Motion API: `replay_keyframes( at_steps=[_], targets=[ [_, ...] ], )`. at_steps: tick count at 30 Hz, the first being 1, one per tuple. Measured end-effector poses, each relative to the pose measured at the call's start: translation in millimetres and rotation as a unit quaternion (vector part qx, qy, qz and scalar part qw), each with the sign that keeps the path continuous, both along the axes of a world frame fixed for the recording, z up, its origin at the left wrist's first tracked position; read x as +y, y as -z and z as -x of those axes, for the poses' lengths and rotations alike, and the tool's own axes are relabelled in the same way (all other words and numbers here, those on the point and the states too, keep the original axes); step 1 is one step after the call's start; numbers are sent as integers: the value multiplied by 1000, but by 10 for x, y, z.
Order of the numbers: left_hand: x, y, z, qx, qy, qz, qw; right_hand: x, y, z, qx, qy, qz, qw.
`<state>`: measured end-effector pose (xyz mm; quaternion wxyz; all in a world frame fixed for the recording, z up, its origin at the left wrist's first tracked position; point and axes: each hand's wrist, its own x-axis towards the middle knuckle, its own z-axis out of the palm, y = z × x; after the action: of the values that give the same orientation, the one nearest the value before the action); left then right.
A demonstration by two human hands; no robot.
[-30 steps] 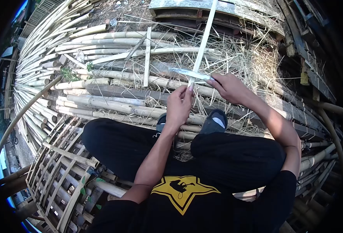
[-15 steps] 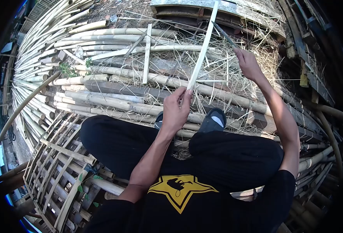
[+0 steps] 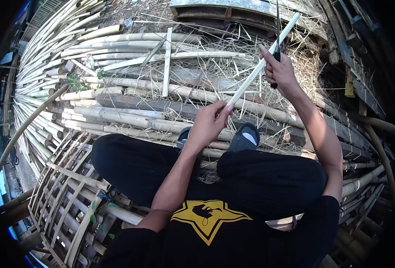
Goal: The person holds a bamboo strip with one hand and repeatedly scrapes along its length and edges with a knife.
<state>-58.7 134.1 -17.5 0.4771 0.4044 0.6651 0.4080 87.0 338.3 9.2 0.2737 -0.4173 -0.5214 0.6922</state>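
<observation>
My left hand is closed in a pinch around the near end of a pale split bamboo strip, which slants up and away to the right. Wrapped in the fingers of my right hand is the black handle of a knife, its narrow blade pointing away from me. The thumb of that hand sticks out past the strip's left edge. Hand and knife overlap the upper part of the strip in this view.
Bamboo poles lie in layers in front of me, strewn with shavings. Another flat strip rests across them. A wooden pallet stands at the back, and a woven bamboo lattice sits at my left.
The strip has tilted to the right, its far end swinging right and slightly down. My right hand has turned the knife from pointing up-left to pointing straight away, and now overlaps the strip.
</observation>
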Motion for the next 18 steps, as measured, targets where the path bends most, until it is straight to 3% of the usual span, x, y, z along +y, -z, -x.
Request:
replay_keyframes(
  at_steps=[2, 4, 8, 10, 12, 14, 16, 18],
  targets=[
    [44, -32, 8, 20, 31, 22, 999, -75, -75, 11, 35, -35, 46, 998],
    [71, -39, -73, -40, -33, -46, 998, -188, -88, 32, 37, -67, 63, 995],
    [111, -163, -144, -121, -9, -55, 991, -363, -162, 103, -17, -133, 34, 990],
    [120, -118, -166, -115, 3, -79, 990, -373, -194, 133, -48, -171, -56, 982],
    [126, -91, -148, -236, -9, -49, 970, -342, -151, 106, -85, -187, -97, 974],
    [124, -51, -121, -250, -41, -86, 963, -349, -60, 65, -181, -164, -375, 894],
    [117, -95, -37, -239, -89, -54, 965, -374, -119, 6, -232, -213, -357, 879],
    [131, -57, -13, -235, -103, -74, 964, -439, -188, -20, -293, -304, -372, 827]
  ],
)
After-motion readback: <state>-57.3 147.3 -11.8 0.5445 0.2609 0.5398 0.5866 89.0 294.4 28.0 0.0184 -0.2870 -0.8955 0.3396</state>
